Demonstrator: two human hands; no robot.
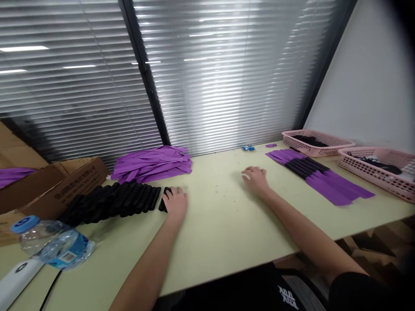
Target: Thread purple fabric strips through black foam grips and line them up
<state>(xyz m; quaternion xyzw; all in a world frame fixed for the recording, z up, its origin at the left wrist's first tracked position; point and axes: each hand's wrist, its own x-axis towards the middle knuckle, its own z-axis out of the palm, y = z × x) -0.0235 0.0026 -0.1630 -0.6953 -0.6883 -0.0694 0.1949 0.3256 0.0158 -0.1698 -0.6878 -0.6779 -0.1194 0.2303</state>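
Observation:
My left hand (175, 202) lies on a black ribbed piece (163, 204) at the right end of a long row of black ribbed pieces (129, 199); its fingers are curled over the piece. My right hand (256, 179) hovers over or rests on the pale table (214, 233), fingers apart and slightly bent, holding nothing. Behind the black row is a heap of purple strips (152, 163). To the right of my right hand, purple strips with black pieces around their middles (306, 167) lie side by side.
At the right stand two pink baskets (319, 151) (372, 172) with dark items inside. A cardboard box (78, 185), a water bottle (61, 244) and a white device (19, 283) are at the left. A small blue packet (248, 148) lies near the window blinds (220, 86).

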